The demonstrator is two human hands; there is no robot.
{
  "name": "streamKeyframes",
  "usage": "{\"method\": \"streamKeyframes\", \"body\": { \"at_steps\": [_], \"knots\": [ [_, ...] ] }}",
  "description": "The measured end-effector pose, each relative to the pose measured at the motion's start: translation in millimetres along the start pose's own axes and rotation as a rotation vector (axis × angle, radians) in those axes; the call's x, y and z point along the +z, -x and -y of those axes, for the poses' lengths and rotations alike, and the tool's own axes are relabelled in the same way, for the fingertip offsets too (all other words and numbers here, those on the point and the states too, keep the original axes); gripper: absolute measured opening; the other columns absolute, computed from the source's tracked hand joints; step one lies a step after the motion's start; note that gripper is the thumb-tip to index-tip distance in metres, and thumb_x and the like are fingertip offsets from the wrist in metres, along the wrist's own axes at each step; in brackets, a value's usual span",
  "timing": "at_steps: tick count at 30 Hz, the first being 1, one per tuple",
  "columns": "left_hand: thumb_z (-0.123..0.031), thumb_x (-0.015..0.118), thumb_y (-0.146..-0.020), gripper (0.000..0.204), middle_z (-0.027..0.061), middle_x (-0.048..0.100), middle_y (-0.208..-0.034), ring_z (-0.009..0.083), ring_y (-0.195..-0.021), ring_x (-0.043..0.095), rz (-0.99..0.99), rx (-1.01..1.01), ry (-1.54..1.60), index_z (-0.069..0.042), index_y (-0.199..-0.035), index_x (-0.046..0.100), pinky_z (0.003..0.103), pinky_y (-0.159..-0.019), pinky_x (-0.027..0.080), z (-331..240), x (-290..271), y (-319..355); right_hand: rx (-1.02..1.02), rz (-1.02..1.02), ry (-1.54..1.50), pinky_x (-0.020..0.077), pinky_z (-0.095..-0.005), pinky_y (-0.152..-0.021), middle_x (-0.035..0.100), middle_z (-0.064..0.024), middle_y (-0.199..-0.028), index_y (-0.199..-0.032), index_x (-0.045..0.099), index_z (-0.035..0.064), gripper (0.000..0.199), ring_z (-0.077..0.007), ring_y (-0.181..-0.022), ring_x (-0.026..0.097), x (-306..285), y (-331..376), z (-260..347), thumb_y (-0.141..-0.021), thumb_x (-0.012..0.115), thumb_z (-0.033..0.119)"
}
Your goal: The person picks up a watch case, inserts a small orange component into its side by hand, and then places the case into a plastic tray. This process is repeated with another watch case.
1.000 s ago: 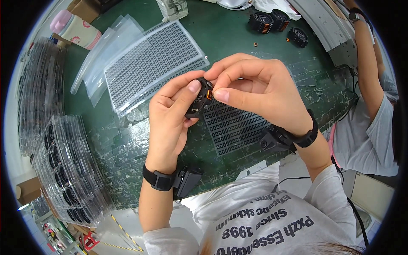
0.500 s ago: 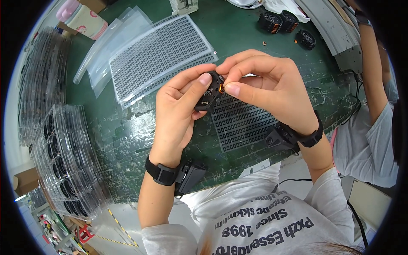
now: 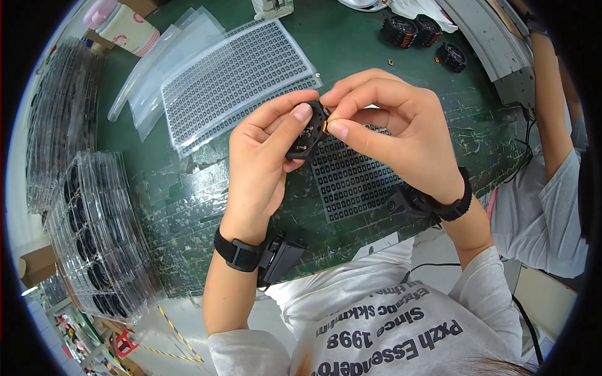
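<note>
My left hand (image 3: 257,156) is closed round a black round watch case (image 3: 305,141), with the thumb on its face and the index finger along its upper edge. Small parts show inside the case. A small orange piece (image 3: 325,126) sits at the case's right edge. There my right hand (image 3: 401,125) pinches, thumb and index finger at the orange piece; how firmly they grip it is hard to tell. Under the hands lies a sheet of small black rings (image 3: 351,182), partly covered by my right hand and wrist.
Larger stacked sheets of black rings (image 3: 235,78) and clear plastic film (image 3: 150,94) lie behind left. Clear trays with black round parts (image 3: 100,238) stack at the left. More black watch cases (image 3: 451,57) and a loose orange bit (image 3: 390,62) lie behind right. A co-worker's arm (image 3: 552,106) is at the right.
Both hands have risen very slightly with the watch case. My right wrist has shifted a little, while the thumb and index finger stay at the orange piece.
</note>
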State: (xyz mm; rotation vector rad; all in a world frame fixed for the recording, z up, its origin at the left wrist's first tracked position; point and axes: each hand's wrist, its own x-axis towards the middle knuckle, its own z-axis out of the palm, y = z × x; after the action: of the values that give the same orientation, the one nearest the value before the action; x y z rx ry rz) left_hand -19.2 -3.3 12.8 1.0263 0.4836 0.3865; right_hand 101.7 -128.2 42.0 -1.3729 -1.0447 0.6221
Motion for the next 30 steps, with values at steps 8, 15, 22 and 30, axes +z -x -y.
{"method": "streamKeyframes", "body": {
  "at_steps": [8, 15, 22, 30],
  "knots": [
    [-0.015, 0.061, -0.088, 0.024, 0.0019, 0.066, -0.085, -0.0016, -0.057, 0.047, 0.011, -0.002, 0.002, -0.003, -0.108, 0.062, 0.014, -0.044, 0.029, 0.6, -1.7, -0.5, -0.022, -0.029, 0.045, 0.0509, -0.0249, -0.080, 0.057, -0.0125, -0.103, -0.085, 0.061, -0.0047, 0.007, -0.0138, -0.090, 0.059, 2.5, 1.3, -0.7, -0.078, 0.064, -0.005],
    [-0.015, 0.060, -0.088, 0.023, 0.0014, 0.066, -0.083, -0.0020, -0.057, 0.047, 0.004, 0.018, 0.004, -0.003, -0.108, 0.062, 0.014, -0.043, 0.029, 0.6, -0.5, -0.5, -0.020, -0.048, 0.045, 0.0506, -0.0264, -0.081, 0.057, -0.0121, -0.102, -0.085, 0.061, -0.0042, 0.008, -0.0145, -0.091, 0.059, 4.7, 2.0, -1.4, -0.078, 0.063, -0.005],
    [-0.012, 0.058, -0.090, 0.022, 0.0038, 0.066, -0.086, 0.0008, -0.066, 0.056, 0.081, 0.151, 0.041, -0.002, -0.109, 0.059, 0.014, -0.047, 0.038, -0.5, -0.7, 1.9, 0.054, -0.012, -0.324, 0.0477, -0.0286, -0.087, 0.055, -0.0108, -0.106, -0.097, 0.057, -0.0022, 0.020, -0.0161, -0.098, 0.056, 0.4, 1.4, 2.1, -0.078, 0.062, -0.005],
    [-0.011, 0.057, -0.090, 0.023, 0.0107, 0.065, -0.099, 0.0134, -0.087, 0.064, 0.141, 0.239, 0.146, 0.000, -0.111, 0.056, 0.023, -0.075, 0.053, 1.1, 2.2, 4.9, 0.146, 0.117, -0.380, 0.0426, -0.0326, -0.093, 0.047, -0.0069, -0.114, -0.110, 0.049, 0.0029, 0.039, -0.0162, -0.106, 0.048, 0.8, 0.5, 2.4, -0.076, 0.067, 0.003]
  ]
}}
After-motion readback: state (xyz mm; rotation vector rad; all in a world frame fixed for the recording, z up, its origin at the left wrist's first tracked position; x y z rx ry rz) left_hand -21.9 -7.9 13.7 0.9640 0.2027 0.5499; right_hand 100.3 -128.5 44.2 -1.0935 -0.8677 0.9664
